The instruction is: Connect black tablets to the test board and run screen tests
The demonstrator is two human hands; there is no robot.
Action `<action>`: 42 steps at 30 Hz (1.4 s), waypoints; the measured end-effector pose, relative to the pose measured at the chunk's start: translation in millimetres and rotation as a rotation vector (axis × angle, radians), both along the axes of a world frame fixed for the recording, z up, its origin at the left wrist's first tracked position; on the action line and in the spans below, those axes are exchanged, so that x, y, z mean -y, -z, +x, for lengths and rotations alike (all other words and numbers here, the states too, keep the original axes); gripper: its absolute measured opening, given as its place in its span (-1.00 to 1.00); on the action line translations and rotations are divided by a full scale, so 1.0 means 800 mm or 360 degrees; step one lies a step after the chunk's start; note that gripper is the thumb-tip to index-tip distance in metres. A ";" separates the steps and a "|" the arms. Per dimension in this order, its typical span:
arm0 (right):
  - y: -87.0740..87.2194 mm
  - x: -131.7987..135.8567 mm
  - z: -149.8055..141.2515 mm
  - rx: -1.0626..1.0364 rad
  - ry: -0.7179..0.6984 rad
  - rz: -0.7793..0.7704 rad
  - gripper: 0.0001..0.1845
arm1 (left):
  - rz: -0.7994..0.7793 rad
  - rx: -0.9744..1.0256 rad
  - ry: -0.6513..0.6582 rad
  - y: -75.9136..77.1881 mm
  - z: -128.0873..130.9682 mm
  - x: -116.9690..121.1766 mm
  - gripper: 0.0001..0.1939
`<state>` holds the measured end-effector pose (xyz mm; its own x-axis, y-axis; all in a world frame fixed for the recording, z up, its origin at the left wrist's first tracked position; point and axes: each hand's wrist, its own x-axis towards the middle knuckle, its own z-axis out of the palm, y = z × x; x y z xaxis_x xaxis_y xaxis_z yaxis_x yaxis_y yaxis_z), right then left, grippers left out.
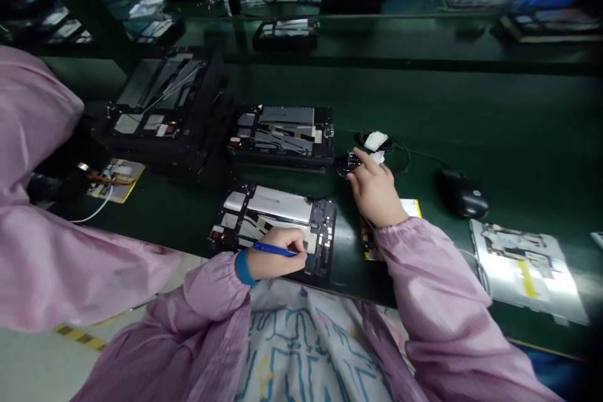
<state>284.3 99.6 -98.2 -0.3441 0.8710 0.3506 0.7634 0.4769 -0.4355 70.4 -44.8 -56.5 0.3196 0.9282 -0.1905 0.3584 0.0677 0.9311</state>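
An opened tablet (277,217) with its silver battery and circuit boards showing lies on the green bench in front of me. My left hand (276,255) rests on its near edge, fingers closed round a blue pen-like tool (276,250). My right hand (374,188) reaches past the tablet to a small black round object (347,165), its fingers curled on it, with white tape on a fingertip. A white pad (375,140) sits just beyond.
A second opened tablet (282,135) and a stack of black trays (162,107) lie further back. A black mouse (460,195), a silver back cover (527,270) and a small yellow board (115,179) are around. A pink-sleeved person is at left; blue-coated workers sit across.
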 end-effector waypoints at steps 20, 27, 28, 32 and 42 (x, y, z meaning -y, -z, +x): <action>-0.034 0.143 -0.039 -0.0527 -0.0641 -0.0382 -0.85 | -0.0082 0.0830 -0.0420 0.012 -0.017 0.004 -0.71; -0.041 0.153 -0.051 -0.0565 -0.0759 -0.0415 -0.81 | 0.0010 0.0715 -0.0164 0.016 -0.013 0.008 -0.76; -0.042 0.155 -0.052 -0.0566 -0.0781 -0.0437 -0.79 | 0.0052 0.0713 -0.0133 0.015 -0.014 0.009 -0.76; -0.035 0.165 -0.048 -0.0465 -0.0559 -0.0372 -0.76 | 0.0407 0.0473 -0.0048 0.004 -0.041 0.012 -0.82; 0.027 0.179 -0.043 -0.0054 -0.0057 -0.0378 -0.27 | 0.0305 0.0808 -0.1439 0.026 -0.177 0.020 -0.70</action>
<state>250.1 -43.5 -120.1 -0.3677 0.9179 0.1492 0.7308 0.3844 -0.5640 -71.3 -61.0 -77.4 -0.5055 0.8612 -0.0530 -0.1867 -0.0491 0.9812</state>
